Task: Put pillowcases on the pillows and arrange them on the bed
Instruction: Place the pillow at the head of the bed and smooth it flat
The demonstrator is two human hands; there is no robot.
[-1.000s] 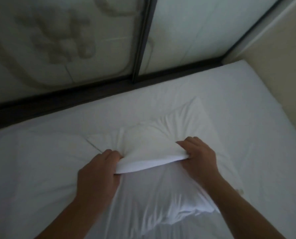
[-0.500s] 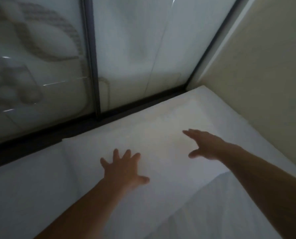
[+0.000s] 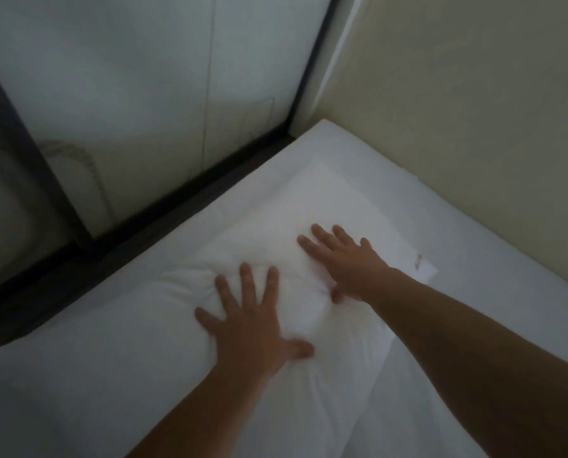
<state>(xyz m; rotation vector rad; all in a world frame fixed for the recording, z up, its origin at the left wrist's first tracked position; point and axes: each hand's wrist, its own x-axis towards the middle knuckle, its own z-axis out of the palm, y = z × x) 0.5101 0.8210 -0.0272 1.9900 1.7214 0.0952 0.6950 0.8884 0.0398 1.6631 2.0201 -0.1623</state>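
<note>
A white pillow in a white pillowcase (image 3: 309, 209) lies flat on the white bed (image 3: 491, 292), near the far right corner by the wall. My left hand (image 3: 253, 325) rests palm down on the pillow's near left part, fingers spread, and the fabric dents and wrinkles under it. My right hand (image 3: 345, 259) lies flat on the pillow's middle with the fingers apart. Neither hand holds anything. A loose flap of the pillowcase (image 3: 421, 266) with a small dark mark sticks out to the right.
A dark bed frame rail (image 3: 144, 233) runs along the bed's far edge below pale glossy panels (image 3: 144, 94). A beige wall (image 3: 474, 110) borders the bed on the right. White sheet (image 3: 61, 391) stretches to the left of the pillow.
Both hands let go of the pinched pillowcase edge and now press flat on the pillow. The pillow now lies nearer the corner, and my view has swung to the right.
</note>
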